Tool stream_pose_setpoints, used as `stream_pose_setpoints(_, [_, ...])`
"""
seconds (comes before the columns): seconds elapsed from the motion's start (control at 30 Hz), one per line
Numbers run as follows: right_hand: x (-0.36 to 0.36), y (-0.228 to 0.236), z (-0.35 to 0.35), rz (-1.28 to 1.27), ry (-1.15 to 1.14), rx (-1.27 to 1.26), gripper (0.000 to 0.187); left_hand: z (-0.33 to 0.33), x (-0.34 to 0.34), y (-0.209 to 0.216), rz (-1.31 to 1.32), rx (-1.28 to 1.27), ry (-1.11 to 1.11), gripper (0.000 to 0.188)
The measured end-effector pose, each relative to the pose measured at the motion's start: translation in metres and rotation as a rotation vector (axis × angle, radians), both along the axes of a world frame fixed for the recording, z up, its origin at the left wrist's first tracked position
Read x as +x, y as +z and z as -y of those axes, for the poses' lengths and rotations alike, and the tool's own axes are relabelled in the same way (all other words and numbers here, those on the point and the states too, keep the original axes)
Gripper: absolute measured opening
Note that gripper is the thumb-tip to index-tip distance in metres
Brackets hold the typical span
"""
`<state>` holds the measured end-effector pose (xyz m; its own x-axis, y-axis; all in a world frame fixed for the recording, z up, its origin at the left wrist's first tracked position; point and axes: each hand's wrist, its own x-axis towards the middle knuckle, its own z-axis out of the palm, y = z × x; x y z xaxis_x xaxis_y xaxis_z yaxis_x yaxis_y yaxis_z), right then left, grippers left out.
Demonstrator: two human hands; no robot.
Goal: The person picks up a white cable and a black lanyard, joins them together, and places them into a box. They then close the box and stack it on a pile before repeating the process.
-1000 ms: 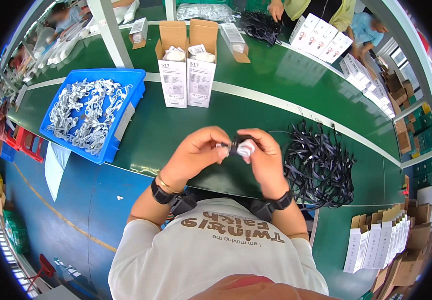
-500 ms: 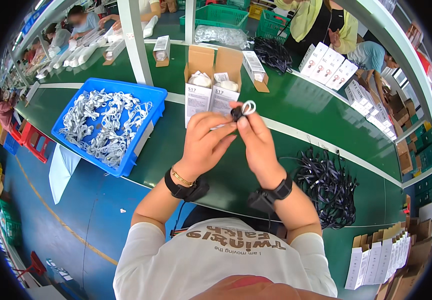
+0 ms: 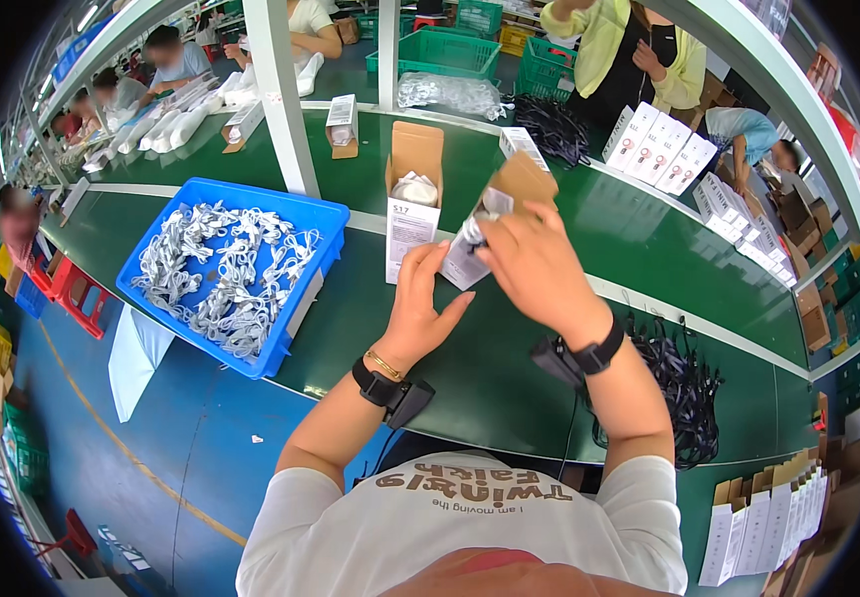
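My right hand (image 3: 539,264) reaches over the mouth of a tilted white carton (image 3: 463,267) with brown inner flaps raised. Its fingers are closed on a cord bundle (image 3: 475,235); only a dark bit and some white show at the fingertips. My left hand (image 3: 422,303) is at the carton's lower left side, fingers stretched and thumb apart; whether it touches the carton I cannot tell. Just left stands an upright matching carton (image 3: 413,224), flap up, a white item in its top.
A blue tray (image 3: 276,363) of coiled white cables stands at left. Black straps (image 3: 684,398) are heaped at right, above a row of white cartons (image 3: 763,512). A white post (image 3: 286,109) rises behind the tray. Co-workers sit or stand beyond the green bench (image 3: 350,338).
Both hands have parted. My right hand has carried the black and white cord bundle to the right carton's mouth. That carton, upright before, now leans; my left hand has moved lower.
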<state>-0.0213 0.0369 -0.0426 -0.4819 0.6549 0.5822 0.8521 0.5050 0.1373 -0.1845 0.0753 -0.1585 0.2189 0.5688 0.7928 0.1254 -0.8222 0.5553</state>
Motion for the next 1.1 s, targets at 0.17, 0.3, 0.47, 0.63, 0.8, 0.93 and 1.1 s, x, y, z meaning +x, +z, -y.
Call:
stream_pose_setpoints(0.17, [-0.005, -0.023, 0.051, -0.047, 0.091, -0.067, 0.033, -0.003, 0.004, 0.009, -0.044, 0.128, -0.071, 0.086])
stream_pose_setpoints(0.3, [0.008, -0.035, 0.068, -0.032, 0.074, -0.073, 0.037, -0.003, 0.010, 0.023, -0.198, 0.032, -0.231, 0.090])
stream_pose_setpoints(0.47, [0.025, -0.048, 0.082, 0.007, 0.069, -0.009, 0.037, -0.010, 0.022, 0.044, -0.456, 0.072, -0.315, 0.090])
stream_pose_setpoints(0.63, [0.028, -0.066, 0.091, -0.016, 0.081, 0.026, 0.036, -0.006, 0.036, 0.076, -0.812, 0.161, -0.331, 0.086])
stream_pose_setpoints(0.8, [0.032, -0.066, 0.093, -0.018, 0.096, 0.032, 0.034, -0.025, 0.050, 0.072, -0.785, 0.009, -0.555, 0.081])
stream_pose_setpoints(0.93, [0.038, -0.059, 0.101, -0.054, 0.076, 0.041, 0.036, -0.015, 0.049, 0.064, -0.576, -0.113, -0.561, 0.079])
stream_pose_setpoints(1.1, [0.040, -0.020, 0.112, -0.220, 0.013, -0.019, 0.035, 0.018, 0.044, 0.068, -0.360, -0.206, -0.473, 0.078])
